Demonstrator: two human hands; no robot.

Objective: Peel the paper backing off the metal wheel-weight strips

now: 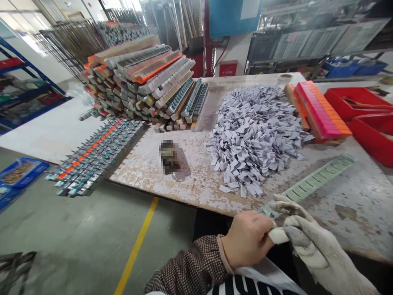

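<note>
My left hand point(247, 239) is bare and closed, pinching the fingertips of the dirty white glove on my right hand point(310, 241). Both hands meet at the near edge of the worn table point(196, 176). The gloved right hand curls around the near end of a long pale green strip point(319, 176) that lies slanting across the table to the right. Just beyond the hands lies a big heap of small folded white paper pieces point(254, 131).
Stacked long trays of small parts point(144, 82) stand at the far left, with a flat row of them point(95, 155) overhanging the table's left edge. A pink-orange block point(319, 108) and red bins point(365, 110) sit right. A blurred small object point(170, 156) lies mid-table.
</note>
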